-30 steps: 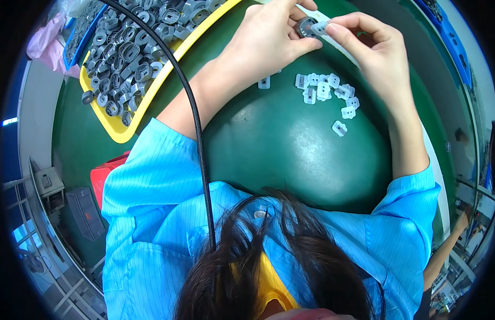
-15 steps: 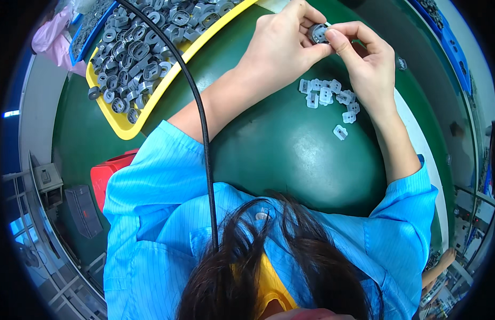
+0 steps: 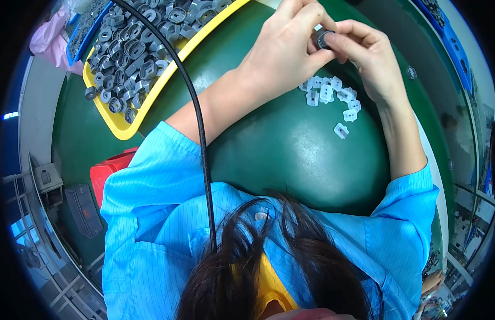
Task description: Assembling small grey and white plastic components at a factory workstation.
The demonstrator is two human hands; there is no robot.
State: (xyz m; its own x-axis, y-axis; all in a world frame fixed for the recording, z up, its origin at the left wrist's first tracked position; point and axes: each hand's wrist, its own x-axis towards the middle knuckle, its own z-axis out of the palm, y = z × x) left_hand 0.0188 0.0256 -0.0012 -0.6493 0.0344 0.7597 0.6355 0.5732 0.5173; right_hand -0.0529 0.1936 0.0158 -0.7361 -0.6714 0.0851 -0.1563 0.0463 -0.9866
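Both hands meet at the top of the view around a small round grey plastic part (image 3: 323, 40). My left hand (image 3: 286, 49) grips it with the fingers curled over its far side, partly hiding it. From the other side my right hand (image 3: 376, 63) pinches it between thumb and fingers. On the green table (image 3: 279, 154) below lie several small translucent plastic pieces (image 3: 326, 94), loosely clustered, with one piece (image 3: 341, 130) a little apart. At the left, a yellow tray (image 3: 123, 131) is heaped with similar grey plastic parts (image 3: 134, 49).
A black cable (image 3: 198, 101) hangs across the view over my left forearm. To the left are a red bin (image 3: 101, 178) and a dark grey box (image 3: 83, 210). Blue trays (image 3: 454, 50) stand at the far right. Another person's hand (image 3: 434, 281) shows at lower right.
My left fingers have closed further over the grey part, which has turned and now shows its dark side. My right hand has shifted slightly right and down.
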